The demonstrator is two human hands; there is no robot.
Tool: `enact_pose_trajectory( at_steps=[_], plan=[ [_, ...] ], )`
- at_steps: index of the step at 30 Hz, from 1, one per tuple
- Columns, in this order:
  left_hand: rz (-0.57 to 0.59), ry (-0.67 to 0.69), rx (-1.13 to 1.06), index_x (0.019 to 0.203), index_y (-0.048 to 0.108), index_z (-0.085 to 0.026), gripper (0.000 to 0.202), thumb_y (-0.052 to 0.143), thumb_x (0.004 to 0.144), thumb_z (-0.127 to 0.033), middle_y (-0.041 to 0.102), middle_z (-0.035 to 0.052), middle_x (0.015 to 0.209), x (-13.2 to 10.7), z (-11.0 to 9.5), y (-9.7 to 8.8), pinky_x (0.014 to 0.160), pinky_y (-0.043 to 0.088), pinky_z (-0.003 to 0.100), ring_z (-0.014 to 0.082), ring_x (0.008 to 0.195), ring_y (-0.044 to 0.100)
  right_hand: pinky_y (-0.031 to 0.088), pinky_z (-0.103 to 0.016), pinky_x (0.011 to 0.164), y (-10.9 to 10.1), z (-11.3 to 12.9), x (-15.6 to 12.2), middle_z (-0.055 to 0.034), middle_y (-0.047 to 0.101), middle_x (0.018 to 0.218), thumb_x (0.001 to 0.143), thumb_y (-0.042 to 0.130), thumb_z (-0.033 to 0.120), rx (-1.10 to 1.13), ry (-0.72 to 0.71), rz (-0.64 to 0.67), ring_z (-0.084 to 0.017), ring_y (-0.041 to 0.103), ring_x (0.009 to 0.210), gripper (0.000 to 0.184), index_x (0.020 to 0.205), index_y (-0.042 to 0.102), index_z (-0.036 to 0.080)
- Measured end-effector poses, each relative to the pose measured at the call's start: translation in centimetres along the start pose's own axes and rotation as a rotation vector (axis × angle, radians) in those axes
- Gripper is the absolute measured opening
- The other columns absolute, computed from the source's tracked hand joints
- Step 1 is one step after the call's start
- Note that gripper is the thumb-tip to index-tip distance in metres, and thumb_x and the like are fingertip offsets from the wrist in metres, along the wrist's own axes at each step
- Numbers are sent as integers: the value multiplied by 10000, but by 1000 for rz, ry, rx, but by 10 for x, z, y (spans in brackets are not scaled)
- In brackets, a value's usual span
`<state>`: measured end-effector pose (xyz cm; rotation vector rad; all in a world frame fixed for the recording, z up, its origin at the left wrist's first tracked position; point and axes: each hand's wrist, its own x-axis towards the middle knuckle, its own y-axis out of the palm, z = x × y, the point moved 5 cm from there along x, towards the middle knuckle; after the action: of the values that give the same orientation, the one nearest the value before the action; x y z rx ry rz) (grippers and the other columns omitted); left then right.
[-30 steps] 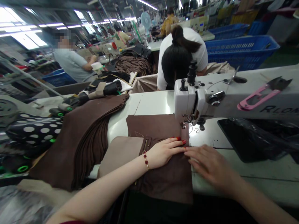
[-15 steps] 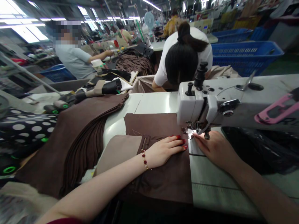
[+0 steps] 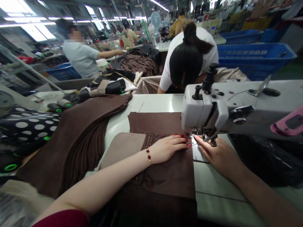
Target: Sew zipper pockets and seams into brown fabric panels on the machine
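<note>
While left hand (image 3: 168, 148) rests flat on brown fabric panel (image 3: 170, 179), right hand (image 3: 219, 157) sits open.
Right one just beside sewing machine presser foot (image 3: 197, 131); neither hand clamped.

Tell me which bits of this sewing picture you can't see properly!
All of these are in the head view:
- Where the needle meets the brown cloth panel: hidden by the sewing machine head.
- The zipper's lower end: hidden by the left forearm.
- The polka-dot bundle: cut off by the left edge.
- The pink thread snips: cut off by the right edge.
</note>
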<state>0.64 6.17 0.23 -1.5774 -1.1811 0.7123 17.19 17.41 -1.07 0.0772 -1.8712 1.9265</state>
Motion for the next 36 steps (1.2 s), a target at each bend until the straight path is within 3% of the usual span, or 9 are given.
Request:
enact_pose_trajectory(
  at_steps=[11, 18, 31, 36],
  plan=[
    [-39, 8, 15, 1389, 503, -262, 424, 353, 1004, -162, 508, 27, 1446, -1, 5, 3, 1177, 329, 363, 192, 1376, 406, 508, -403, 832, 5, -2, -3, -115, 664, 1198, 956, 504, 326, -32, -12, -16, -256, 608, 971, 443, 1382, 532, 210],
    [-37, 58, 12, 1364, 538, -220, 409, 348, 1007, -162, 525, 34, 1431, 1, 8, 0, 1185, 314, 327, 180, 1350, 435, 511, -417, 836, 2, -1, -4, -118, 659, 1217, 949, 518, 309, -33, -45, -28, -270, 614, 992, 459, 1393, 512, 192],
    [-17, 49, 44, 1384, 516, -259, 422, 351, 1005, -171, 508, 12, 1449, -4, 7, 2, 1180, 316, 331, 176, 1363, 424, 516, -404, 803, 2, 0, -5, -131, 671, 1174, 948, 524, 307, -48, -37, -37, -272, 630, 979, 443, 1377, 528, 195],
    [-21, 41, 31, 1382, 517, -254, 441, 362, 987, -135, 523, 19, 1430, 0, 12, 1, 1180, 318, 333, 176, 1361, 422, 505, -408, 871, 2, 1, -5, -137, 648, 1213, 952, 512, 305, -43, -31, -33, -271, 607, 1042, 443, 1380, 525, 195]
  ],
)
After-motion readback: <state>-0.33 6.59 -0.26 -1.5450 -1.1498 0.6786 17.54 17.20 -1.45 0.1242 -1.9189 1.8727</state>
